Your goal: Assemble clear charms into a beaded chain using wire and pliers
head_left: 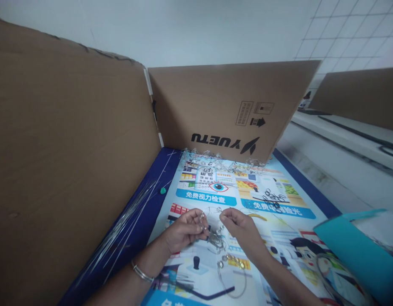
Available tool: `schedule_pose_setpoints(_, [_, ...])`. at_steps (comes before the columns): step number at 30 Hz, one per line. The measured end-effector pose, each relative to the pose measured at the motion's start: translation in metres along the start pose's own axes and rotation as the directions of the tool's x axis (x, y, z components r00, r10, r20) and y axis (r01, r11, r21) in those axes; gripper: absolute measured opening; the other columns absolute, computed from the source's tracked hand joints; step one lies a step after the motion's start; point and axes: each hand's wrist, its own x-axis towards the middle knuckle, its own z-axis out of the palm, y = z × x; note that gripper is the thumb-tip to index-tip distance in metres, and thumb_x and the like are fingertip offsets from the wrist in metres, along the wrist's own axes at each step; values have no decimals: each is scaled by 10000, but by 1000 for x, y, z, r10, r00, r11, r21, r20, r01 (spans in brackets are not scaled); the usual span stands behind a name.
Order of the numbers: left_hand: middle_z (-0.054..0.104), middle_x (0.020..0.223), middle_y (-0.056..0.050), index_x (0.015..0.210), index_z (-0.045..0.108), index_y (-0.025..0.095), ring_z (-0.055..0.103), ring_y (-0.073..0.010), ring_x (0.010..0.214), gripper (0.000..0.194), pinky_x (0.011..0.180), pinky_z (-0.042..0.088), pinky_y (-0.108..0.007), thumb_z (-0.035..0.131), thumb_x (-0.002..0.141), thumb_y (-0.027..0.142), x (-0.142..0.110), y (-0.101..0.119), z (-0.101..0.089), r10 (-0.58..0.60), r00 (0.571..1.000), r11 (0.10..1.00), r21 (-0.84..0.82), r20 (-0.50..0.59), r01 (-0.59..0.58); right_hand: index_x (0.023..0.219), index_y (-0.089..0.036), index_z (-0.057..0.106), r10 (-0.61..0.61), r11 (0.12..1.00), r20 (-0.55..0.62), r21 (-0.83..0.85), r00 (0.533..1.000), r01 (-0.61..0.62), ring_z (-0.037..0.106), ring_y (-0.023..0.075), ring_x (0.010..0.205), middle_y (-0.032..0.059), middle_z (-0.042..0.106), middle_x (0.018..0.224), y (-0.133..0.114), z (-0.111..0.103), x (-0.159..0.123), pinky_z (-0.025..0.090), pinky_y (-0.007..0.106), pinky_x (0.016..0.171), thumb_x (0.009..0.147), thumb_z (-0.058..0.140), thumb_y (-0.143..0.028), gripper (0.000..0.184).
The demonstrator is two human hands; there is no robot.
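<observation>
My left hand (189,230) is pinched on a thin wire loop (210,208) with small clear pieces on it. Facing it, my right hand (239,227) has its thumb and forefinger closed on the loop's other side. Below the fingers lies a small tangle of silvery wire pieces (218,241); whether the left hand touches it I cannot tell. Closer to me, a wire ring with gold and clear beads (234,260) rests on the printed sheet (212,278). A dark curved strip (212,295) lies beside it.
Cardboard panels (228,106) stand at the back and left. Straight thin wires (129,216) and a green lump (163,191) lie on the blue strip at left. Clear wire pieces (209,159) line the back. Black loops (274,196) lie at right, near a turquoise container (352,242).
</observation>
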Motion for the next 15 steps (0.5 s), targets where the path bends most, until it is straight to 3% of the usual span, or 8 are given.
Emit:
schedule_pose_setpoints(10, [577,781,-17,824,519,153,607,-113,654,245,564,472,-186,691,650,134,1,-4,-3,9,999,999,49,-40,-7,697,-194,540,1,1000,12,-14,1000,-1,346,87,488,-38,406,551,-3,1,-2,298,192,428,748,500,-426,241])
schedule_pose_setpoints(15, [584,813,-46,865,533,148,584,-124,669,238,586,458,-218,663,666,150,1,-1,-1,36,999,999,29,-3,-36,684,-195,545,14,1000,-2,-25,1000,-14,343,87,487,-37,410,550,-4,1,-3,304,192,425,737,512,-412,226])
